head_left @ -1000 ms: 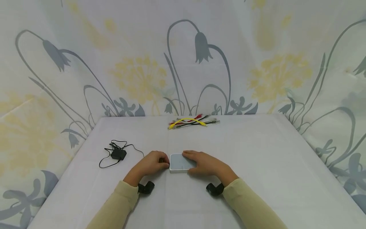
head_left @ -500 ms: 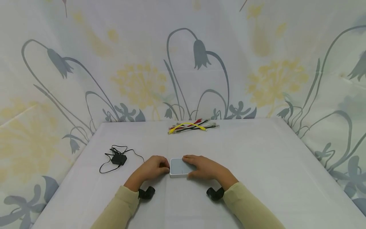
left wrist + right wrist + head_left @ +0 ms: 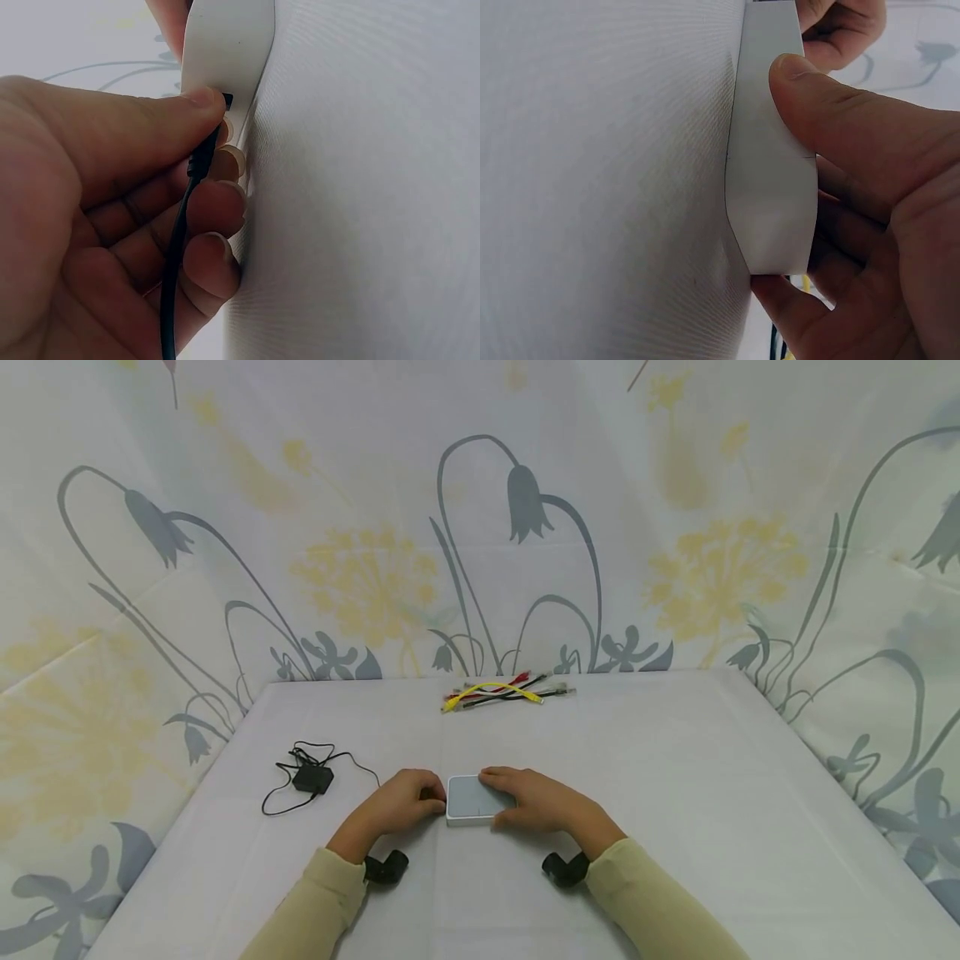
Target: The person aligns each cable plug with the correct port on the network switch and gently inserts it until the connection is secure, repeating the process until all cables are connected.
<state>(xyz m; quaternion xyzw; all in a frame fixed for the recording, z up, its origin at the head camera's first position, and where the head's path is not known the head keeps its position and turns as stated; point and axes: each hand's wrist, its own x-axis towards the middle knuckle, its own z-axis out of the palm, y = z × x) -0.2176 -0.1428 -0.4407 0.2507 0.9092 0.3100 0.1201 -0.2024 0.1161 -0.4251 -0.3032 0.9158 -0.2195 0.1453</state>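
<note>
A flat white box (image 3: 471,800) with a grey top lies on the white table. My left hand (image 3: 399,806) is at its left side, thumb and fingers pinching the black plug (image 3: 201,156) of a thin cable (image 3: 171,277). In the left wrist view, the plug's tip is at a small dark port (image 3: 228,101) in the box's side wall. My thumb partly covers that spot, so how deep the plug sits is hidden. My right hand (image 3: 542,800) grips the right end of the box, its thumb on the near side (image 3: 774,165) and fingers over the far side.
A black power adapter (image 3: 312,778) lies to the left with its cable in loose loops, one strand running toward my left hand. Several short network cables (image 3: 495,693), yellow, red, black and white, lie in a pile at the back. A flower-patterned cloth (image 3: 630,527) hangs behind the table.
The head view has tilted slightly upward, so everything appears lower in it. Both hands keep nearly the same places on the plug and the box.
</note>
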